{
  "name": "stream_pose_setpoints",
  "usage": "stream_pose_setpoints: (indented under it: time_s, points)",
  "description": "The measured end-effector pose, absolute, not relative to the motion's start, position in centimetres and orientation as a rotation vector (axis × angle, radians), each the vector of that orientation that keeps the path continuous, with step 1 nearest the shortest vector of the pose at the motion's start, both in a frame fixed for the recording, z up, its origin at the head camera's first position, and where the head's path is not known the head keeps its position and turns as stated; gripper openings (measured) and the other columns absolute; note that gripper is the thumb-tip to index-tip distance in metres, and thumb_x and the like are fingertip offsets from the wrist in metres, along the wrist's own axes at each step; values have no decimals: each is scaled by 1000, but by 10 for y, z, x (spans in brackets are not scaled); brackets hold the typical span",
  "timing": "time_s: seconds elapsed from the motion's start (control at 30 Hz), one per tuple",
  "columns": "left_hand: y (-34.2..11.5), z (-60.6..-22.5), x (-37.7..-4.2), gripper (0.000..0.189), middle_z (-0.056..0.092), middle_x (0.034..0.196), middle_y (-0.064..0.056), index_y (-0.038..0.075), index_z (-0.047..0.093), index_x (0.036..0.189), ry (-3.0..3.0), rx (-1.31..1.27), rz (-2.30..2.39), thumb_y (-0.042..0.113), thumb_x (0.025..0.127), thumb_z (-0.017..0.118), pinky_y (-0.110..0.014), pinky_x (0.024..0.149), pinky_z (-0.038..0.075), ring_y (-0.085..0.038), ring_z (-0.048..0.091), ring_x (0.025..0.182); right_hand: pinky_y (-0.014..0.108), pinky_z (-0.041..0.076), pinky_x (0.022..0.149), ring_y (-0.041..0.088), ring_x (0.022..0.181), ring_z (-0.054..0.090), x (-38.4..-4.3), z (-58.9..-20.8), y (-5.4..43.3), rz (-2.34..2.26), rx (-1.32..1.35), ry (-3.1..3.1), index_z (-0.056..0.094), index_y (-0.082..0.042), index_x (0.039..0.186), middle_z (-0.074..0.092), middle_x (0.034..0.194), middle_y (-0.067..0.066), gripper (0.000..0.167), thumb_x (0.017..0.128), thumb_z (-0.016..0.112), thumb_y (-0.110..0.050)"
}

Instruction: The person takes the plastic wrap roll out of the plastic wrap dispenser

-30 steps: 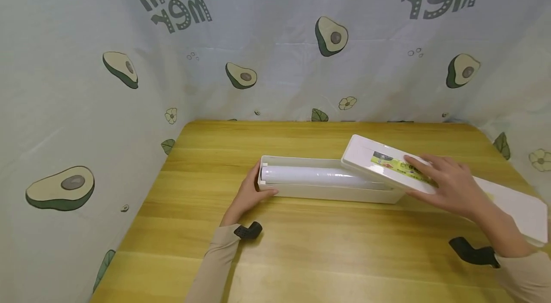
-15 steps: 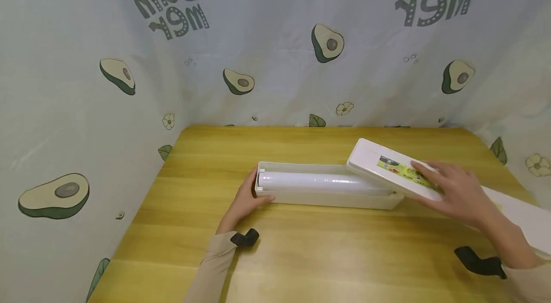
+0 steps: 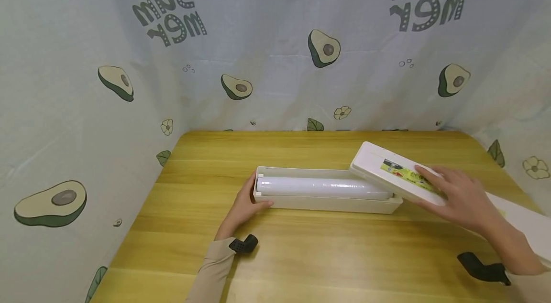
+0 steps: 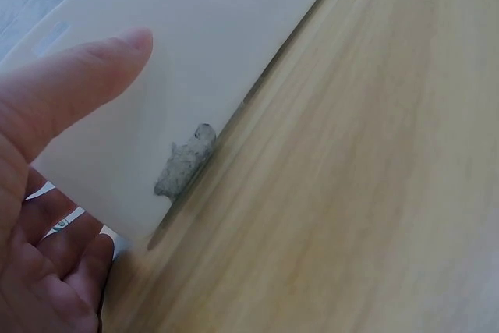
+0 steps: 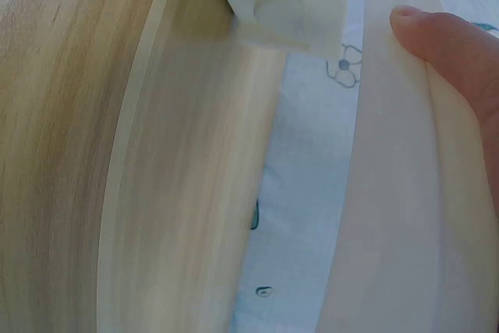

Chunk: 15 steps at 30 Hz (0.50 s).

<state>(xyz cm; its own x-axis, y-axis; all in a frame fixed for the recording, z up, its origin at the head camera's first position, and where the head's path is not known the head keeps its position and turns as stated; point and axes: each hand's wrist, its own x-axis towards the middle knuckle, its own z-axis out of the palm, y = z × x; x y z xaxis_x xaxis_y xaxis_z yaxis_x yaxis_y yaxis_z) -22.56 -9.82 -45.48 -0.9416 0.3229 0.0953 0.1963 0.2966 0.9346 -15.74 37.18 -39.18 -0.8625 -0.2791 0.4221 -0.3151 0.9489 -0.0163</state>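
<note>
A long white cling film dispenser box (image 3: 331, 203) lies on the table with its top uncovered, a film roll (image 3: 323, 187) inside. My left hand (image 3: 244, 206) grips its left end, thumb on the front wall and fingers round the end. In the left wrist view a grey patch (image 4: 187, 163) marks that front wall (image 4: 210, 44), beside the thumb. My right hand (image 3: 462, 198) holds the long white lid (image 3: 374, 159) near its middle, tilted above the box's right end. A green and yellow label (image 3: 404, 174) shows on the lid, partly under the fingers. The right wrist view shows the thumb (image 5: 444, 44) on the lid's edge.
The wooden table (image 3: 344, 255) ends at a white curtain (image 3: 280, 54) printed with avocados and lettering, which also hangs along both sides. A black wrist mount (image 3: 243, 244) sits on the left forearm, another black mount (image 3: 482, 268) on the right.
The lid has shifted right with my right hand, so less of it overlaps the box. My left hand keeps its grip on the box end. The head view has tilted slightly up.
</note>
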Motion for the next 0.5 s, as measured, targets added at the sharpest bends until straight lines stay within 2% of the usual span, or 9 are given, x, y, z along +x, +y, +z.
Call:
stream_pose_setpoints:
  time_s: [0.5]
  points:
    - [-98, -455, -225, 95, 32, 149, -21, 3, 16, 150, 2431, 482, 1749, 7, 76, 76, -48, 110, 32, -34, 38, 133, 61, 39, 65, 46, 98, 51, -152, -395, 393, 102, 275, -2731, 35, -25, 146, 54, 118, 29, 97, 63, 78, -51]
